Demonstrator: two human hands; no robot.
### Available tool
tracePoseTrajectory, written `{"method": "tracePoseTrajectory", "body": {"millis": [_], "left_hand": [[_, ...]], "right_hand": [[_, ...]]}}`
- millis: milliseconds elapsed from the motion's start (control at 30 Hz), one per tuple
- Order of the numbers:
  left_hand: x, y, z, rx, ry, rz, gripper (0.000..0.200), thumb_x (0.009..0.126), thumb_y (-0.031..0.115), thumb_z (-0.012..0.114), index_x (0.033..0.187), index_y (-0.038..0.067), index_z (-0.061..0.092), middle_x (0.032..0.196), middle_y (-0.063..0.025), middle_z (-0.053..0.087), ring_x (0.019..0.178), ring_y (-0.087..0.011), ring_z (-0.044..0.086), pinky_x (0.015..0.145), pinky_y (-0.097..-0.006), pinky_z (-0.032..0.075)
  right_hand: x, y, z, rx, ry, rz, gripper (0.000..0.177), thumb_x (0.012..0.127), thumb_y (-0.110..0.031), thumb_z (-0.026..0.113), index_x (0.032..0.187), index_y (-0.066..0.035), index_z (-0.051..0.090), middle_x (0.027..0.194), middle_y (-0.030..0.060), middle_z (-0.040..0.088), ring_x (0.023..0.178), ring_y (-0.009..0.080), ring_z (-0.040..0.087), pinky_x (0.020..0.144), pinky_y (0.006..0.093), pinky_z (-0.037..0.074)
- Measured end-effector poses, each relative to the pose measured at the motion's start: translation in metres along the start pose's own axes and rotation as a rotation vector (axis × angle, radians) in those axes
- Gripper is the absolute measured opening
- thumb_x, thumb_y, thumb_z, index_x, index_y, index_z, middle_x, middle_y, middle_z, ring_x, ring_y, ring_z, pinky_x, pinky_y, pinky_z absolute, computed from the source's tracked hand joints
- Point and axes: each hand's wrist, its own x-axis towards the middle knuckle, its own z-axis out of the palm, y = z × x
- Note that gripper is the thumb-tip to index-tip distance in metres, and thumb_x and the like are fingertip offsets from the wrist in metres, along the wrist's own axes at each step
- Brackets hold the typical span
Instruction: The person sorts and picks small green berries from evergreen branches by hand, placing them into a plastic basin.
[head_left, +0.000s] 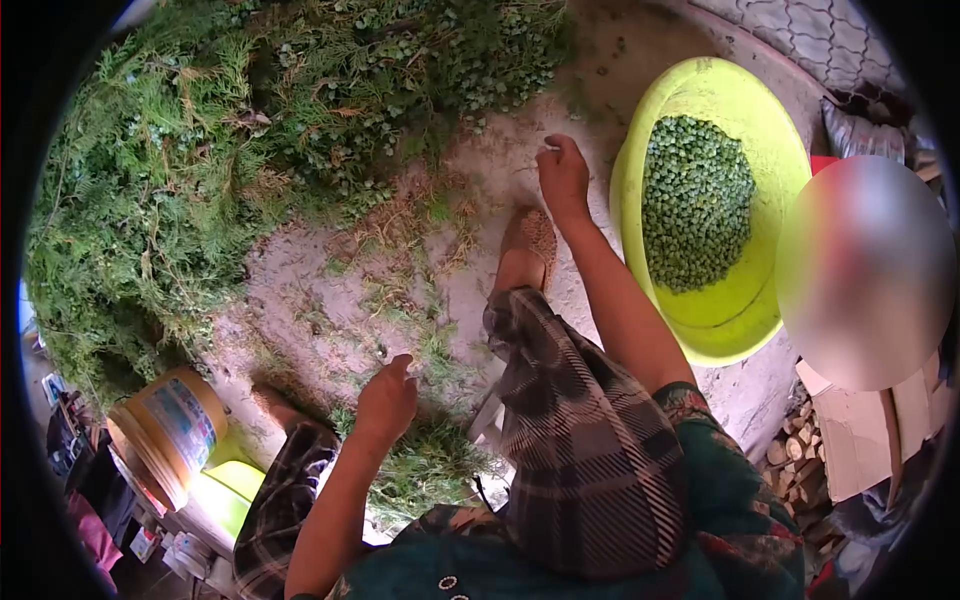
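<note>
My left hand (pixel 388 402) is low over the ground between my knees, its fingers curled in and pressed together. Whatever it may hold is too small to make out. Farther forward, my right hand (pixel 565 178) hovers above the bare floor, between the heap of cut evergreen branches (pixel 200 150) and a yellow-green plastic tub (pixel 705 85). Its fingers are bent inward too, and their contents are hidden. Many small round green cones (pixel 697 200) lie in the tub. Similar cones show among the branches.
Loose sprigs (pixel 430 460) lie by my left forearm. An orange-yellow bucket (pixel 175 430) leans at the lower left beside a bright green container (pixel 225 490). Cardboard (pixel 850 440) and chopped firewood (pixel 795 445) are at the right. A blurred patch covers part of the right side.
</note>
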Motion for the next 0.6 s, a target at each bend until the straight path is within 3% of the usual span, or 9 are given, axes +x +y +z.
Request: {"method": "tracePoseTrajectory", "body": {"millis": [33, 100, 200, 367, 467, 533, 567, 600], "left_hand": [[0.003, -0.004, 0.002, -0.049, -0.004, -0.009, 0.033, 0.083, 0.011, 0.052, 0.114, 0.001, 0.051, 0.099, -0.0234, 0.061, 0.092, -0.0386, 0.059, 0.081, -0.0445, 0.047], [0.004, -0.004, 0.006, -0.048, -0.036, -0.045, 0.033, 0.083, 0.011, 0.052, 0.115, 0.002, 0.051, 0.098, -0.0232, 0.061, 0.091, -0.0388, 0.059, 0.08, -0.0448, 0.047], [0.001, -0.008, 0.01, -0.05, -0.024, -0.049, 0.033, 0.083, 0.011, 0.053, 0.115, 0.003, 0.051, 0.097, -0.023, 0.062, 0.088, -0.0394, 0.06, 0.078, -0.0455, 0.048], [-0.009, -0.008, 0.007, -0.127, -0.031, -0.024, 0.032, 0.082, 0.01, 0.055, 0.113, 0.003, 0.052, 0.095, -0.0232, 0.062, 0.087, -0.0397, 0.06, 0.075, -0.0458, 0.048], [-0.005, -0.015, 0.008, -0.15, -0.027, -0.021, 0.032, 0.082, 0.01, 0.054, 0.113, 0.003, 0.052, 0.095, -0.0231, 0.062, 0.086, -0.0396, 0.06, 0.075, -0.0456, 0.048], [0.001, -0.015, 0.005, -0.188, -0.013, -0.019, 0.032, 0.082, 0.009, 0.054, 0.113, 0.003, 0.052, 0.094, -0.0229, 0.062, 0.086, -0.0395, 0.06, 0.075, -0.0454, 0.048], [0.004, -0.014, 0.003, -0.219, 0.001, -0.016, 0.032, 0.082, 0.009, 0.054, 0.113, 0.003, 0.052, 0.094, -0.0228, 0.062, 0.086, -0.0394, 0.06, 0.076, -0.0452, 0.048], [0.008, -0.014, 0.002, -0.224, -0.004, -0.013, 0.032, 0.082, 0.009, 0.054, 0.113, 0.003, 0.052, 0.094, -0.0228, 0.062, 0.086, -0.0394, 0.06, 0.076, -0.0452, 0.048]], "right_hand": [[0.013, 0.007, 0.008, -0.008, 0.001, -0.002, 0.026, 0.082, -0.014, 0.052, 0.106, -0.003, 0.057, 0.096, 0.022, 0.061, 0.091, 0.0346, 0.059, 0.08, 0.0398, 0.047], [0.028, 0.012, 0.028, -0.143, 0.021, -0.377, 0.025, 0.08, -0.012, 0.056, 0.104, -0.005, 0.058, 0.093, 0.0186, 0.061, 0.086, 0.0355, 0.059, 0.077, 0.0427, 0.047], [0.036, -0.004, 0.062, -0.223, -0.014, -0.492, 0.027, 0.077, -0.012, 0.062, 0.104, -0.008, 0.059, 0.091, 0.0167, 0.06, 0.086, 0.0359, 0.059, 0.075, 0.0433, 0.048], [0.045, -0.008, 0.093, -0.464, -0.022, -0.369, 0.031, 0.075, -0.015, 0.067, 0.102, -0.005, 0.058, 0.092, 0.0181, 0.057, 0.086, 0.0353, 0.058, 0.075, 0.0443, 0.048], [0.056, 0.008, 0.088, -0.502, -0.103, -0.518, 0.029, 0.075, -0.01, 0.065, 0.102, -0.002, 0.057, 0.089, 0.0164, 0.057, 0.08, 0.0325, 0.06, 0.068, 0.0431, 0.05], [0.044, 0.01, 0.079, 0.298, -0.226, -0.017, 0.029, 0.076, -0.014, 0.064, 0.102, -0.003, 0.055, 0.082, 0.0112, 0.055, 0.07, 0.0257, 0.057, 0.052, 0.0377, 0.045], [0.039, 0.012, 0.069, 0.292, -0.224, -0.015, 0.029, 0.076, -0.014, 0.064, 0.102, -0.003, 0.055, 0.082, 0.0112, 0.055, 0.07, 0.0257, 0.057, 0.052, 0.0377, 0.045], [0.033, 0.016, 0.058, 0.68, -0.277, 0.201, 0.025, 0.077, -0.016, 0.062, 0.098, -0.004, 0.056, 0.08, 0.0088, 0.053, 0.064, 0.0205, 0.053, 0.048, 0.0327, 0.041]]}}
